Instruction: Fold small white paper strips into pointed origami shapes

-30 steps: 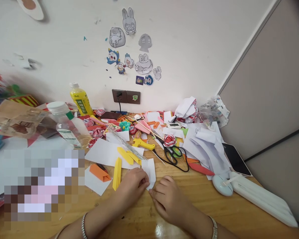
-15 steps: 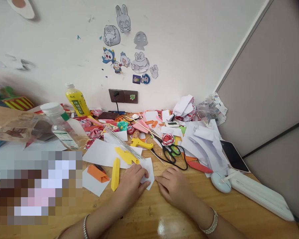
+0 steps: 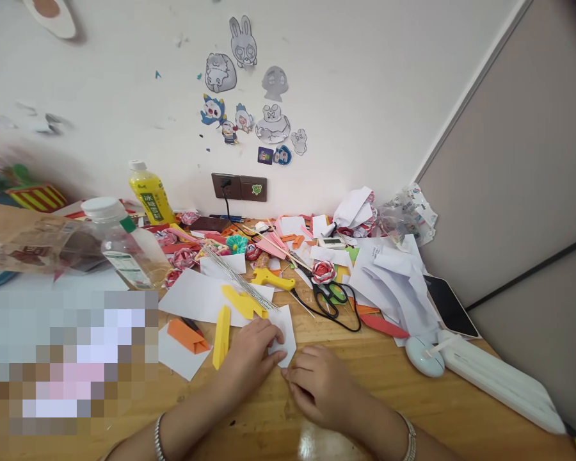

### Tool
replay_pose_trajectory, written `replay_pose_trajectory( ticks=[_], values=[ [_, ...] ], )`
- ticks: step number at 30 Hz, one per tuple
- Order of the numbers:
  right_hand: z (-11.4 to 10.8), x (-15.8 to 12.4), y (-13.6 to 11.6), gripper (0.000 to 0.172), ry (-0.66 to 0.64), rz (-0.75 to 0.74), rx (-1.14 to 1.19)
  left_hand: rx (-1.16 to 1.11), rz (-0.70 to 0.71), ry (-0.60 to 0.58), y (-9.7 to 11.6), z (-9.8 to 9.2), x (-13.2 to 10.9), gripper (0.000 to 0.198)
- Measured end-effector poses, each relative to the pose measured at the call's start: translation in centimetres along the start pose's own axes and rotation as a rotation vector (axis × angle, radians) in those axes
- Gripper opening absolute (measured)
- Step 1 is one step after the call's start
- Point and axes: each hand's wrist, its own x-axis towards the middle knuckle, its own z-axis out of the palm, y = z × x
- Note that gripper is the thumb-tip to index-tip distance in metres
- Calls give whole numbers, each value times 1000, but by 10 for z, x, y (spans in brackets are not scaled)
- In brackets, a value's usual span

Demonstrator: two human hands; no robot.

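Sheet (image 3: pixel 288 328), one, under left hand (image 3: pixel 251 349); scissors (image 3: pixel 318 291), one.

Handled paper (image 3: pixel 287 326) is showing plain white. Folded strip (image 3: pixel 221 336) is showing solid yellow; folded piece (image 3: pixel 186 335), orange. Glue gun (image 3: pixel 276 279) is presenting yellow. Rose (image 3: pixel 324 271) is displaying red and white. Tabletop (image 3: pixel 259 426) is showing brown wood grain; container (image 3: pixel 38 197) is bearing yellow-red stripes.

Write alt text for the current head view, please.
A person's left hand rests on a small white paper on a wooden table, the right hand beside its near corner; beyond lie a yellow glue gun, scissors and loose papers.
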Motion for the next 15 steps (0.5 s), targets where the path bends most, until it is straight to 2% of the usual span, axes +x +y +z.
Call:
replay_pose_trajectory(
  ticks=[2,7,10,13,15],
  values=[
    [-2,1,1,15,-7,-10,3,-15,14,7,-1,0,0,3],
    [-12,0,5,17,-53,-51,16,-4,89,52,-8,0,-1,21],
    [-24,-2,8,18,-109,-46,27,138,232,119,-17,-1,0,32],
    [-39,-4,15,18,-175,-9,17,325,404,90,-20,-4,-1,35],
    [-47,-6,22,19,-197,52,-31,393,441,45,-16,-8,-4,32]
  ],
)
